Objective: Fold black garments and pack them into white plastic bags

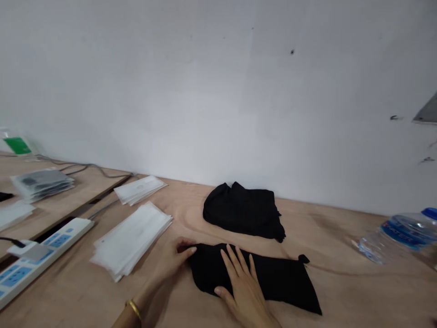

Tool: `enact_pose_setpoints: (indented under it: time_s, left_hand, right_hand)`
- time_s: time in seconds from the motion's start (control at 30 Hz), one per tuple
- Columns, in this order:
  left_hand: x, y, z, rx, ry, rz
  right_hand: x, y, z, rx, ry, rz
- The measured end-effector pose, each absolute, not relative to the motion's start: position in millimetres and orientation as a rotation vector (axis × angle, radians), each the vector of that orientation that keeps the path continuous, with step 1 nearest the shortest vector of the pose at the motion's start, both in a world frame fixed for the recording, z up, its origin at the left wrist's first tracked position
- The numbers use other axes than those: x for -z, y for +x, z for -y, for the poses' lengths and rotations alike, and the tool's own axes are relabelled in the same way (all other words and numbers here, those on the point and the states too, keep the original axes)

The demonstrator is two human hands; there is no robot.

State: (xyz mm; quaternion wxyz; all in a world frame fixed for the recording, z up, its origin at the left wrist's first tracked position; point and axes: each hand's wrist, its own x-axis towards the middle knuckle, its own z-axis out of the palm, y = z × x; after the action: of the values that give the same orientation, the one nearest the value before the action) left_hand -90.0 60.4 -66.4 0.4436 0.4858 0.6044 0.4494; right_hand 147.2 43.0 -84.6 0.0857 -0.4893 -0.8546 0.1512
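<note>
A black cloth (283, 278) lies spread in a long flat shape on the wooden table. My left hand (177, 259), with a gold bangle at the wrist, pinches the cloth's left end between thumb and fingers. Flat on the cloth's middle rests my right hand (244, 287), its fingers spread. Behind it, near the wall, sits a second black cloth (242, 209) in a loosely folded pile.
Two stacks of white packets (133, 239) (139, 189) lie to the left, beside a white power strip (44, 257) with a plug in it. Farther left are clear packets (44, 182). A plastic bottle (399, 234) lies at the right. A wall (218, 91) bounds the table (341, 291).
</note>
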Motion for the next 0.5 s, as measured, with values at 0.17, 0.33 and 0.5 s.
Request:
enact_pose_setpoints:
  time_s: [0.17, 0.33, 0.5]
  left_hand:
    - [69, -79, -64, -1.127, 1.25, -1.575]
    - [59, -76, -53, -0.952, 1.374, -1.619]
    - [38, -63, -44, -1.016, 1.394, -1.656]
  right_hand:
    - [78, 141, -41, -0.505, -1.476, 2.577]
    - [95, 151, -31, -0.431, -1.579, 2.503]
    - [104, 154, -27, -0.456, -1.583, 2.508]
